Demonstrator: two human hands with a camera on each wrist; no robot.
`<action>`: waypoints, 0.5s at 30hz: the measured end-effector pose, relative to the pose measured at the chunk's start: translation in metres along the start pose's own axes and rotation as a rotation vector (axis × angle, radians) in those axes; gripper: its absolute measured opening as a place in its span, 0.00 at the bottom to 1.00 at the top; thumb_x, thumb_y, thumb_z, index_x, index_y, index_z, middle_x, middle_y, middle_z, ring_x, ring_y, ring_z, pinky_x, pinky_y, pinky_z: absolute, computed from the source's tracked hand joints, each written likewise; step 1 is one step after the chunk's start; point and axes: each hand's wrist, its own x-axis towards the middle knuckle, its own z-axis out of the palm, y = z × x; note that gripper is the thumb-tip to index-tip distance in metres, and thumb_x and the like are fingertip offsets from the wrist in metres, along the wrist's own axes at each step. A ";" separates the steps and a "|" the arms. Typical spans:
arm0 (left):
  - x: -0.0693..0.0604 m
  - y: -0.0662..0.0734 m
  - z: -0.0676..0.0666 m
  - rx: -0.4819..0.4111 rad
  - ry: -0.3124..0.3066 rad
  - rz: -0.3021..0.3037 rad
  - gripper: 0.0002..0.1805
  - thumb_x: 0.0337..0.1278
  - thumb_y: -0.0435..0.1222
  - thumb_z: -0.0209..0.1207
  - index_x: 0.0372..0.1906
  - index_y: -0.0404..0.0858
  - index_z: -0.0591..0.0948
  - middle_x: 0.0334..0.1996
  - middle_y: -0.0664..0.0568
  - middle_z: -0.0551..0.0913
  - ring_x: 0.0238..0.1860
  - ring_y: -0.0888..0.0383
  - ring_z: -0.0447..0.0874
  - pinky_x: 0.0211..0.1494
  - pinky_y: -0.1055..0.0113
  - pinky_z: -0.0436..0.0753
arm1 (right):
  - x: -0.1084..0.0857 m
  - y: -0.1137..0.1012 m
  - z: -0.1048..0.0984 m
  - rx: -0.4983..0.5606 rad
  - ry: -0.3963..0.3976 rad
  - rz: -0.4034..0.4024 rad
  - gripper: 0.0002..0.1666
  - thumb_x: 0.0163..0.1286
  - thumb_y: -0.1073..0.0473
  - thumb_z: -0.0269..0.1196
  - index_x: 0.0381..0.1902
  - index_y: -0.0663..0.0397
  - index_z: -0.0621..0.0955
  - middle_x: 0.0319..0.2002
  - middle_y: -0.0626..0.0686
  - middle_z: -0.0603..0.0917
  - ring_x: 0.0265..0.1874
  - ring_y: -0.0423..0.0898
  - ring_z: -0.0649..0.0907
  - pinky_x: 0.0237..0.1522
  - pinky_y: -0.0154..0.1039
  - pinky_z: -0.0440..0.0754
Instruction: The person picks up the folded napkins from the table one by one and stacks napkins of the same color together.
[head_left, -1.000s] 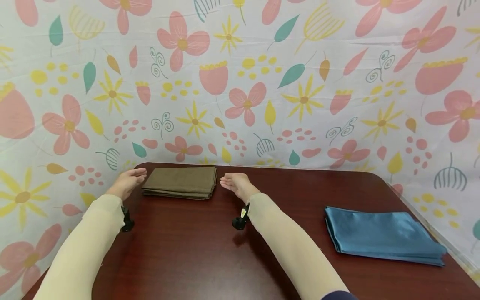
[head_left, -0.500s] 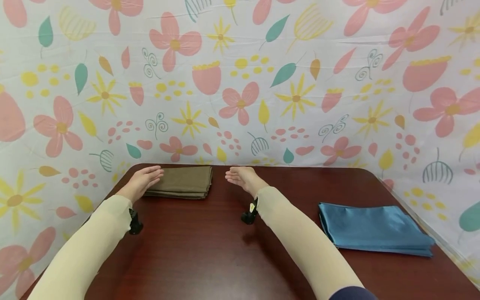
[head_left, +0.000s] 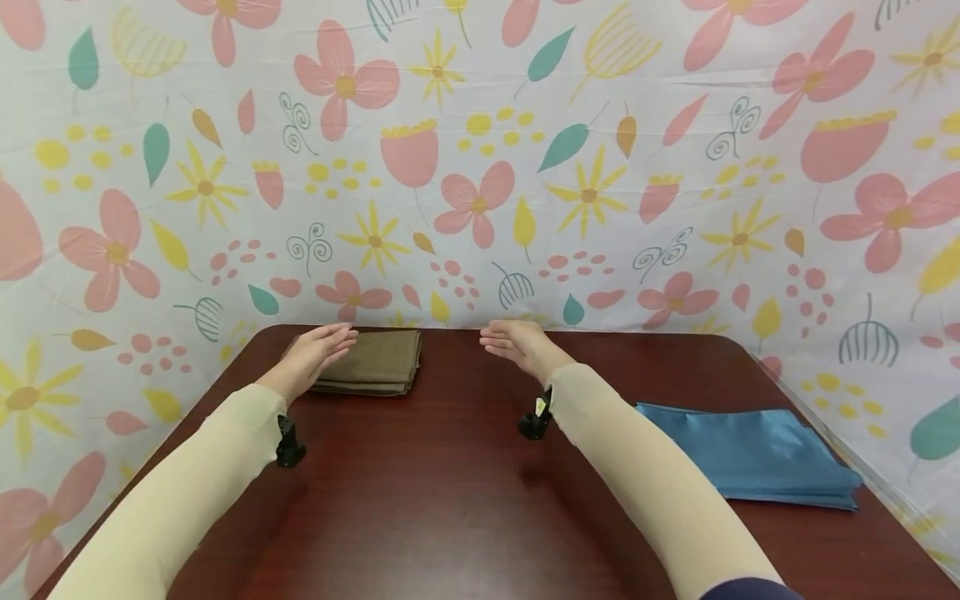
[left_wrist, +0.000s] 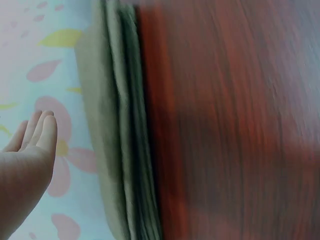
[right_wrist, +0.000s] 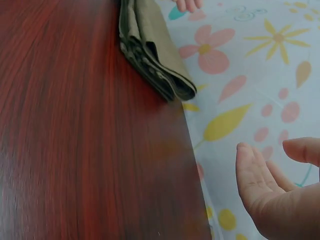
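Observation:
A folded olive-brown cloth [head_left: 378, 360] lies at the back left of the table, its layered folds [left_wrist: 122, 120] showing in the left wrist view. My left hand [head_left: 315, 354] hovers over its left part with straight fingers and hides that side in the head view. To the right of the cloth and apart from it, my right hand [head_left: 521, 343] is held in the air, fingers extended, palm facing inward. In the right wrist view the thumb of the right hand [right_wrist: 280, 195] stands apart from its fingers. Neither hand holds anything.
A folded blue satin cloth [head_left: 765, 454] lies on the right side of the dark red-brown table [head_left: 420, 492], partly behind my right forearm. A floral curtain [head_left: 480, 167] hangs directly behind the table's back edge.
Both hands have shifted to the right; the left went from beside the olive-brown cloth to over its left part, the right farther from it. The camera view has turned slightly. Both cloths stay put.

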 end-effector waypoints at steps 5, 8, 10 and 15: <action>-0.004 0.009 0.013 -0.005 -0.030 0.040 0.32 0.77 0.42 0.42 0.77 0.36 0.48 0.76 0.40 0.54 0.76 0.48 0.52 0.79 0.54 0.53 | -0.008 -0.005 -0.009 -0.041 -0.021 -0.016 0.30 0.77 0.62 0.51 0.72 0.65 0.61 0.67 0.65 0.70 0.65 0.57 0.73 0.65 0.42 0.74; -0.005 0.013 0.022 -0.003 -0.053 0.057 0.31 0.77 0.42 0.43 0.77 0.35 0.51 0.75 0.40 0.56 0.76 0.48 0.53 0.78 0.54 0.54 | -0.010 -0.008 -0.014 -0.057 -0.031 -0.027 0.30 0.77 0.61 0.50 0.73 0.64 0.60 0.68 0.64 0.69 0.66 0.56 0.73 0.65 0.42 0.74; -0.005 0.014 0.028 -0.003 -0.070 0.057 0.31 0.77 0.42 0.44 0.76 0.35 0.53 0.75 0.40 0.56 0.76 0.49 0.54 0.78 0.54 0.55 | -0.012 -0.010 -0.016 -0.048 -0.028 -0.027 0.30 0.77 0.61 0.51 0.73 0.63 0.61 0.68 0.64 0.69 0.66 0.56 0.73 0.66 0.43 0.73; -0.004 0.014 0.040 0.009 -0.092 0.060 0.30 0.77 0.41 0.44 0.76 0.35 0.54 0.74 0.39 0.57 0.76 0.48 0.53 0.78 0.52 0.54 | -0.018 -0.014 -0.022 -0.041 -0.035 -0.028 0.30 0.77 0.61 0.52 0.73 0.63 0.61 0.68 0.62 0.70 0.67 0.55 0.73 0.66 0.43 0.73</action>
